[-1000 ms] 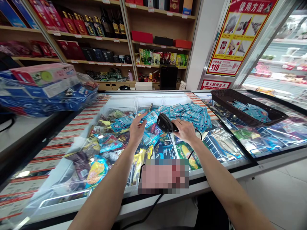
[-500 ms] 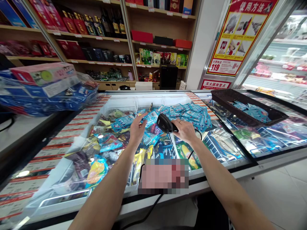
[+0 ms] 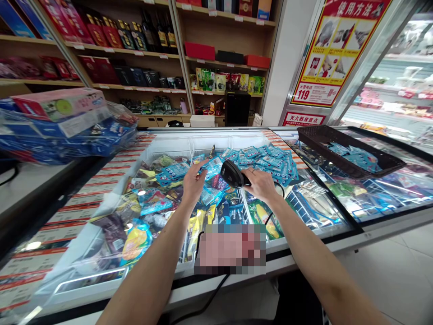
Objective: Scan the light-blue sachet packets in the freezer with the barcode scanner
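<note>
My right hand [image 3: 260, 183] is wrapped round the handle of a black barcode scanner [image 3: 232, 174], whose head points left toward a small blue packet [image 3: 214, 168]. That packet is pinched at its left edge by my left hand [image 3: 195, 180], just above the freezer's glass lid. More blue packets [image 3: 270, 160] lie spread in an overlapping heap behind the scanner, and a smaller pile of blue packets [image 3: 174, 171] is left of my left hand. From the scanner a black cable runs down beneath my right forearm.
Under the glass, the chest freezer [image 3: 91, 225] holds many colourful bags. A brown basket [image 3: 352, 167] with blue packets stands on the right. Plastic-wrapped boxes [image 3: 61, 122] sit at the left. A blurred-out item [image 3: 230, 249] lies at the front edge. Stocked shelves [image 3: 135, 49] stand behind.
</note>
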A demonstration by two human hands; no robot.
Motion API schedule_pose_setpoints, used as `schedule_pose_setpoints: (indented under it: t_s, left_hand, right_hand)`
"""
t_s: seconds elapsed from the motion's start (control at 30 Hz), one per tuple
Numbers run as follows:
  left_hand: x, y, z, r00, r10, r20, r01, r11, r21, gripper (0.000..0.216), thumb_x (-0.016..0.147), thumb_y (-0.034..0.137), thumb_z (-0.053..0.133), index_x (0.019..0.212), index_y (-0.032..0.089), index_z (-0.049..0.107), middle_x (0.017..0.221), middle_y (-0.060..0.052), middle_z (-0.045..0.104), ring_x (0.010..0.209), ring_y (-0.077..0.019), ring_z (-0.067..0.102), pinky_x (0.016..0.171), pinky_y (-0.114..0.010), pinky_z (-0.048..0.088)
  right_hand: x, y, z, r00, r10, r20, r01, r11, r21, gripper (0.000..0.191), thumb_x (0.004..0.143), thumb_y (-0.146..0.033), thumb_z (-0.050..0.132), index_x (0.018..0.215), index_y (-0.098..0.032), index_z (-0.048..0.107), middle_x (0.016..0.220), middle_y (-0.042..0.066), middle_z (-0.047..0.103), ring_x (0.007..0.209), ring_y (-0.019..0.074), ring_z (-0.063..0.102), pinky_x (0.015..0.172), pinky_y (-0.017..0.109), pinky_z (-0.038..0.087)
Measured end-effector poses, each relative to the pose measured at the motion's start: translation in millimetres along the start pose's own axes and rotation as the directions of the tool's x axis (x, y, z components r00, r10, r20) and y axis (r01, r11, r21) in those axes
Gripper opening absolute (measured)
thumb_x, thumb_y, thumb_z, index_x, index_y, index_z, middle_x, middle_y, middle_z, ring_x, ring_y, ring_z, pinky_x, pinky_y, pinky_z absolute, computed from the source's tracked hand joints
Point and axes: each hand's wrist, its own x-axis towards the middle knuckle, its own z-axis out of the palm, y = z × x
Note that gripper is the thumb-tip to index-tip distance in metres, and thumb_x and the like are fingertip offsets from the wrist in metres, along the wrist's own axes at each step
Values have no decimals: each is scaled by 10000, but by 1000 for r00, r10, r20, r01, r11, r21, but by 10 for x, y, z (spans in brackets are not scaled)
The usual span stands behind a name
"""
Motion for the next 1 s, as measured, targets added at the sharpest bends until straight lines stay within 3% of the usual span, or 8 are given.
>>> schedule_pose_setpoints:
  t_s: [0.33, 0.47, 0.6, 0.73, 0.8, 0.9, 1.0]
  left_hand:
    - [13, -40, -12, 999, 34, -12, -32, 996, 82, 388, 870, 280, 467, 1241, 263, 578, 1084, -45, 628, 902, -162, 563, 716, -262, 456]
    - [21, -47, -62, 990, 71, -125, -39, 970, 241, 402, 857, 236, 436, 1231, 244, 584, 1072, -67, 595, 949, -184, 558, 850, -316, 451]
    - [-1, -48, -154, 979, 54, -196, 43, 887, 459, 405, 847, 227, 421, 1209, 246, 602, 1056, -95, 585, 1007, -241, 552, 927, -411, 407]
    - [-58, -8, -219, 971, 63, -232, 94, 788, 609, 364, 844, 267, 463, 1172, 266, 623, 1263, -109, 537, 1200, -325, 449, 1027, -546, 267]
    - [-78, 13, -205, 983, 125, -137, -12, 781, 624, 350, 857, 292, 468, 1173, 282, 619, 1358, -82, 488, 1272, -310, 396, 1079, -543, 195]
    - [-85, -2, -140, 967, 216, 134, -252, 745, 618, 291, 880, 347, 462, 1098, 307, 651, 1297, -42, 560, 1272, -264, 420, 1129, -517, 107]
    - [-78, -76, -98, 964, 159, 212, -260, 717, 647, 288, 903, 369, 422, 997, 295, 683, 1139, -34, 656, 1140, -252, 524, 1123, -542, 97]
  right_hand:
    - [-17, 59, 40, 998, 4, -63, -3, 1000, 16, 330, 874, -367, 552, 1173, -227, 558, 1016, 55, 657, 825, 182, 602, 688, 278, 374]
    - [-39, 155, 50, 996, 33, -87, -32, 999, 18, 328, 868, -349, 545, 1171, -224, 570, 1008, 51, 659, 819, 174, 605, 658, 266, 369]
    - [-48, 235, 22, 989, 100, -105, -100, 995, 6, 318, 864, -350, 537, 1155, -231, 587, 981, 42, 664, 818, 177, 608, 649, 261, 358]
    - [-53, 280, -19, 982, 160, -104, -161, 987, -3, 333, 848, -341, 543, 1159, -230, 591, 1005, 39, 665, 837, 183, 611, 647, 262, 353]
    - [-59, 292, -31, 979, 175, -104, -176, 984, -4, 339, 846, -345, 542, 1161, -232, 593, 1019, 34, 663, 838, 182, 612, 645, 263, 352]
    - [-71, 297, -29, 980, 184, -82, -185, 983, -11, 353, 854, -357, 531, 1185, -247, 583, 1018, 26, 661, 841, 181, 613, 641, 263, 350]
    - [-75, 298, -10, 978, 203, -46, -204, 979, -19, 375, 846, -358, 541, 1206, -259, 574, 1015, 27, 663, 854, 185, 613, 633, 262, 347]
